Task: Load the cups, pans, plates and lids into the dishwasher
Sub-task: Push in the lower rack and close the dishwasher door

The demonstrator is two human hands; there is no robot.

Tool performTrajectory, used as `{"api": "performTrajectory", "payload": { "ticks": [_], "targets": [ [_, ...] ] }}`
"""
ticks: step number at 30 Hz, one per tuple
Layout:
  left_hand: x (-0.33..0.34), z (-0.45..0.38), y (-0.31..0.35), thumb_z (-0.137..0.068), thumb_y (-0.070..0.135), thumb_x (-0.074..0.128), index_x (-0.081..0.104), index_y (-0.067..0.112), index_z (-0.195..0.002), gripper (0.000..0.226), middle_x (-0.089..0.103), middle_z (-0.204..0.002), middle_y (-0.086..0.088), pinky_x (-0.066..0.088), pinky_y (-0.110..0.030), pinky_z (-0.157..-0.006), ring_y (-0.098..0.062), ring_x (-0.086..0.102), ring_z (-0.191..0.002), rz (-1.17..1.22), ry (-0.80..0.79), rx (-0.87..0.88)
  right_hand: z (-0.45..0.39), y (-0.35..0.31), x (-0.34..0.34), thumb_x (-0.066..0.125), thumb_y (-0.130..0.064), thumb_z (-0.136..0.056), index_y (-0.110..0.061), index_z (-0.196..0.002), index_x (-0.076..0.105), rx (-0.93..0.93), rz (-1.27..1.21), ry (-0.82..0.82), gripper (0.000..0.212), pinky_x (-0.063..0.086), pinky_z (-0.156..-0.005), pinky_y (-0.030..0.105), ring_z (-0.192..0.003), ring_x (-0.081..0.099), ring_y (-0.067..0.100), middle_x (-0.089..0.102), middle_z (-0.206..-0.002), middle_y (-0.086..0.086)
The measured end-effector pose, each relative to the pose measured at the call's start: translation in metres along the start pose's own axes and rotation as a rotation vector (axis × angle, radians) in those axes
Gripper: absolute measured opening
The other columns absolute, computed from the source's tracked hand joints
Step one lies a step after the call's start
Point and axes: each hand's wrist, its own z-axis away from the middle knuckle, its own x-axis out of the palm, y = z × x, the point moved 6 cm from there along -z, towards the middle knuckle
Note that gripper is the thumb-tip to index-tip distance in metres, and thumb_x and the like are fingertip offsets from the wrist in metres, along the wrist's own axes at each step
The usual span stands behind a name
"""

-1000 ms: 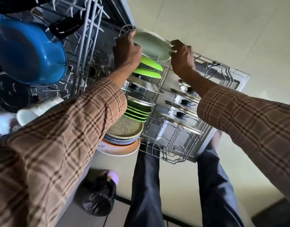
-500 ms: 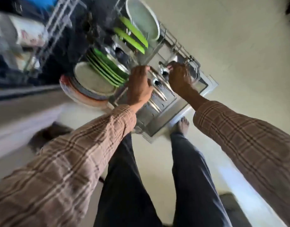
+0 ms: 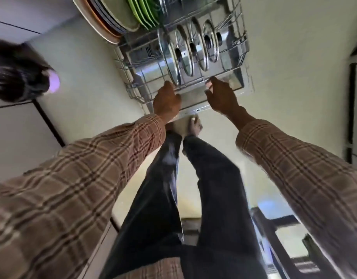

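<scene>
Sleeves of brown plaid are reaching out over dark trousers, and at their ends the left hand [image 3: 167, 101] is curling its grip over the near front edge of the wire rack [image 3: 131, 79] while the right hand [image 3: 221, 97] is resting there with a looser, half-open grip. Just beyond the fingers, steel lids [image 3: 186, 52] are standing on edge in the rack. Farther off, green plates [image 3: 142, 12] and larger pale plates [image 3: 113, 14] are standing upright.
</scene>
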Motion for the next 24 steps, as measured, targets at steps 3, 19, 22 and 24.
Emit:
{"api": "performTrajectory", "payload": {
  "ticks": [3, 19, 22, 24],
  "targets": [
    [0.019, 0.001, -0.011, -0.093, 0.038, 0.058, 0.051, 0.013, -0.129, 0.044, 0.069, -0.117, -0.014, 0.052, -0.042, -0.092, -0.036, 0.064, -0.114, 0.011, -0.03, -0.035, -0.004, 0.013, 0.014, 0.054, -0.027, -0.098, -0.01, -0.13, 0.053, 0.061, 0.034, -0.066, 0.036, 0.047, -0.087, 0.037, -0.107, 0.062, 0.035, 0.07, -0.107, 0.013],
    [0.049, -0.026, 0.005, -0.108, 0.043, 0.047, 0.061, 0.006, -0.129, 0.045, 0.067, -0.125, -0.015, 0.048, -0.043, -0.093, -0.034, 0.06, -0.12, 0.003, 0.145, -0.044, -0.06, 0.033, 0.025, 0.052, -0.031, -0.104, -0.015, -0.153, 0.039, -0.077, 0.145, -0.25, 0.054, 0.046, -0.104, 0.039, -0.128, 0.057, 0.031, 0.065, -0.134, 0.013],
    [0.043, -0.034, -0.005, -0.109, 0.04, 0.042, 0.071, 0.017, -0.123, 0.04, 0.071, -0.122, -0.006, 0.047, -0.04, -0.094, -0.029, 0.062, -0.118, -0.094, 0.206, -0.003, -0.071, 0.024, 0.038, 0.052, -0.031, -0.103, -0.015, -0.143, 0.053, -0.055, 0.117, -0.264, 0.042, 0.047, -0.102, 0.039, -0.125, 0.059, 0.032, 0.067, -0.131, 0.012],
    [0.039, -0.039, -0.013, -0.109, 0.039, 0.042, 0.074, 0.021, -0.121, 0.038, 0.073, -0.118, -0.004, 0.047, -0.039, -0.09, -0.029, 0.063, -0.114, -0.13, 0.226, 0.014, -0.075, 0.017, 0.045, 0.048, -0.029, -0.1, -0.015, -0.122, 0.066, -0.04, 0.145, -0.213, 0.031, 0.051, -0.095, 0.04, -0.116, 0.063, 0.034, 0.071, -0.12, 0.012]
  ]
}}
